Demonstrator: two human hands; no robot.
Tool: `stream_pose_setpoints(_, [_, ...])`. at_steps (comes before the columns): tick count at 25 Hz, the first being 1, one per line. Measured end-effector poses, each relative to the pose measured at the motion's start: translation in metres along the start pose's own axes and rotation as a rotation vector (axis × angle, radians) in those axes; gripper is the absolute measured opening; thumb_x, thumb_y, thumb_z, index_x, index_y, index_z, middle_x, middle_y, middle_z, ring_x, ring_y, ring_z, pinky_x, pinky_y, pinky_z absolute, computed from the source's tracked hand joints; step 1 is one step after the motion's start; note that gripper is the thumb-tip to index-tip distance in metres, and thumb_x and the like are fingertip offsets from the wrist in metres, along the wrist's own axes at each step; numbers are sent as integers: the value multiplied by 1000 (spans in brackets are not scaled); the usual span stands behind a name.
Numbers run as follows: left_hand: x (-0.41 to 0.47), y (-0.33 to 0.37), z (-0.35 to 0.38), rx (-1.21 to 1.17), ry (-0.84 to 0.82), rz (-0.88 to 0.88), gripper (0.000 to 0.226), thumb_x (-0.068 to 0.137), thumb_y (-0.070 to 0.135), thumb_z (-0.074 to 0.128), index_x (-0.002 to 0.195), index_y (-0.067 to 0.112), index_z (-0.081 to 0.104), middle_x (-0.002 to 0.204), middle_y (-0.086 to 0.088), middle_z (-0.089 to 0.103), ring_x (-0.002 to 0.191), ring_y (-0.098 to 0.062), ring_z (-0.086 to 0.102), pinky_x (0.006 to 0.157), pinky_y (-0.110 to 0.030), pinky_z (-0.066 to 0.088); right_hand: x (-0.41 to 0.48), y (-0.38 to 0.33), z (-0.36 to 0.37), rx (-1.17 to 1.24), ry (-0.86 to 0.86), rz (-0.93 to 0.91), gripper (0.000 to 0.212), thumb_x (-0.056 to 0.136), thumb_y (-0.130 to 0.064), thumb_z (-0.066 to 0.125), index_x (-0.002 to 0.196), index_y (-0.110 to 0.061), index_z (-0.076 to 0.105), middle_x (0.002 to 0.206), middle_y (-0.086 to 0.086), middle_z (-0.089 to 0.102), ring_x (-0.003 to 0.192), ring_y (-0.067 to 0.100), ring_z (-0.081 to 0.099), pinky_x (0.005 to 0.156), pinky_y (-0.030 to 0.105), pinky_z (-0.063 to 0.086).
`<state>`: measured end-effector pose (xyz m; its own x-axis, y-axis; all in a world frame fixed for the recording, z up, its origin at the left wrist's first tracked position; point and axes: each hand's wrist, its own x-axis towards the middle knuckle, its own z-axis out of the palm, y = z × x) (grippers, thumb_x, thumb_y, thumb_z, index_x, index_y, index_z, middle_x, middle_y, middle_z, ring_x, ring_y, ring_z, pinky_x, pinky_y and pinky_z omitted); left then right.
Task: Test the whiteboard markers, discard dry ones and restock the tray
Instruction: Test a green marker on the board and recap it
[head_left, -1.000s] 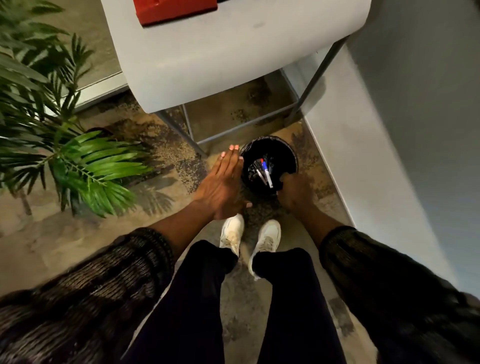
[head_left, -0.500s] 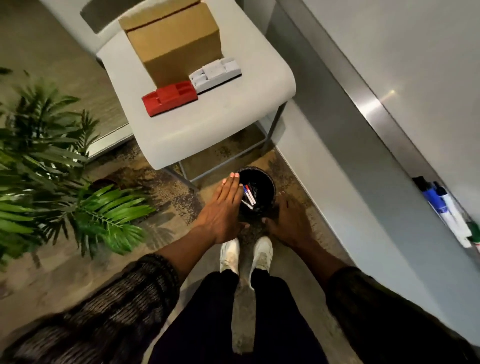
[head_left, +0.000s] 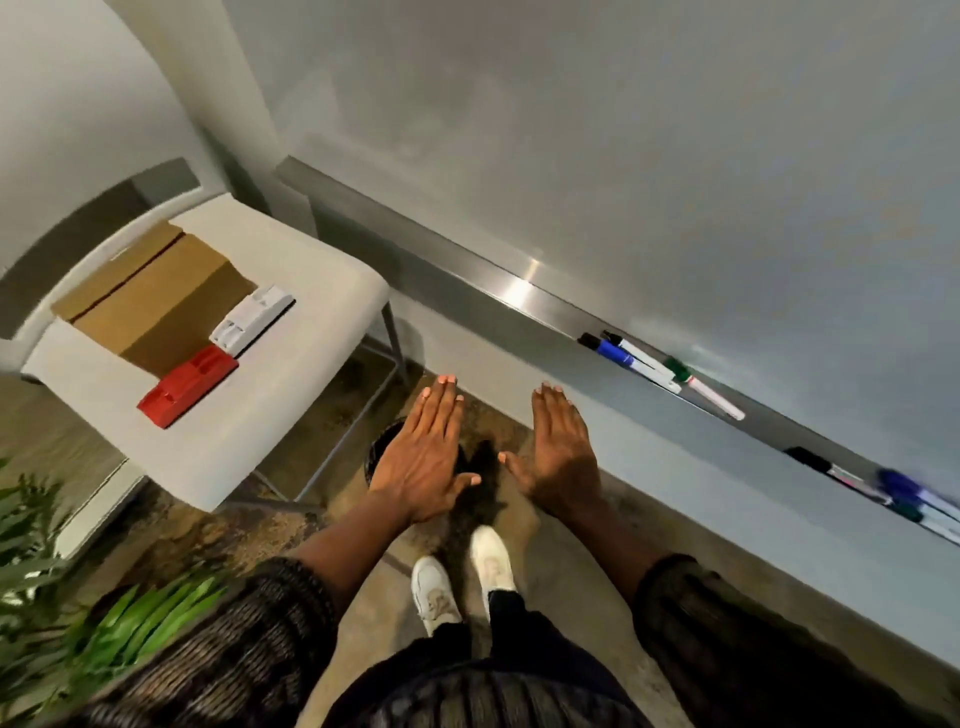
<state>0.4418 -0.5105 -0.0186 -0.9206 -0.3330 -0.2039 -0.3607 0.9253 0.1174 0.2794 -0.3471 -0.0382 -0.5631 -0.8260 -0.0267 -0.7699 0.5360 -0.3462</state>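
Note:
My left hand and my right hand are flat, palms down, fingers straight, holding nothing. They hover above a black bin on the floor, which they mostly hide. On the right, the metal whiteboard tray runs along the wall under the whiteboard. Blue, black and green-capped markers lie on it, and a second blurred group of markers lies further right.
A white chair on the left carries a cardboard box, a white eraser and a red eraser. A green plant fills the lower left. My white shoes stand on patterned carpet beside the wall.
The view has tilted up from the bin to the whiteboard and tray. Both hands have risen from the bin's sides and spread flat above it.

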Motion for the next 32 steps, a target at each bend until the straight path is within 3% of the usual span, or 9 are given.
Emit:
stream_pose_setpoints(7, [46, 62, -22, 124, -13, 265, 108, 104, 77, 25, 166, -2, -13, 171, -29, -28, 160, -41, -28, 132, -50, -15, -60, 60, -32, -34, 208, 233, 86, 95, -53, 63, 155, 6, 41, 161, 26, 42, 151, 41, 40, 117, 58, 41])
stream_pose_setpoints(12, [66, 115, -31, 180, -32, 396, 104, 107, 73, 25, 165, -2, -16, 170, -29, -31, 159, -41, -31, 131, -50, -18, -94, 94, -53, -78, 212, 441, 89, 97, -60, 54, 161, -2, 31, 167, 20, 33, 156, 36, 31, 128, 48, 25])
stream_pose_setpoints(17, [101, 158, -32, 215, -42, 428, 105, 107, 72, 31, 165, -1, -18, 169, -27, -35, 158, -40, -33, 134, -53, -9, -96, 134, -80, -47, 194, 503, 87, 102, -59, 52, 166, -8, 20, 173, 15, 19, 161, 32, 19, 129, 41, 12])
stream_pose_setpoints(21, [140, 192, -39, 207, -14, 403, 106, 106, 72, 31, 165, -2, -17, 170, -26, -33, 158, -39, -34, 134, -52, -10, -82, 180, -104, -84, 235, 483, 74, 102, -47, 61, 159, -6, 38, 164, 18, 41, 152, 34, 39, 126, 43, 27])
stream_pose_setpoints(25, [168, 212, -39, 205, -25, 342, 105, 107, 70, 35, 165, 1, -17, 169, -25, -34, 158, -37, -35, 131, -49, -16, -62, 219, -114, -151, 304, 422, 54, 97, -40, 71, 138, -8, 60, 134, 14, 67, 124, 33, 63, 107, 46, 52])
stream_pose_setpoints(29, [184, 220, -32, 215, -80, 294, 106, 106, 72, 31, 163, -1, -22, 168, -27, -36, 158, -40, -35, 134, -52, -11, -44, 238, -118, -225, 308, 366, 36, 98, -33, 69, 125, -10, 67, 115, 11, 70, 104, 31, 63, 89, 44, 53])
stream_pose_setpoints(32, [192, 215, -27, 214, -116, 288, 110, 105, 74, 29, 161, -2, -27, 166, -27, -39, 157, -41, -36, 134, -53, -10, -29, 241, -115, -243, 303, 357, 30, 95, -26, 73, 120, -10, 68, 110, 10, 69, 100, 31, 62, 85, 43, 51])
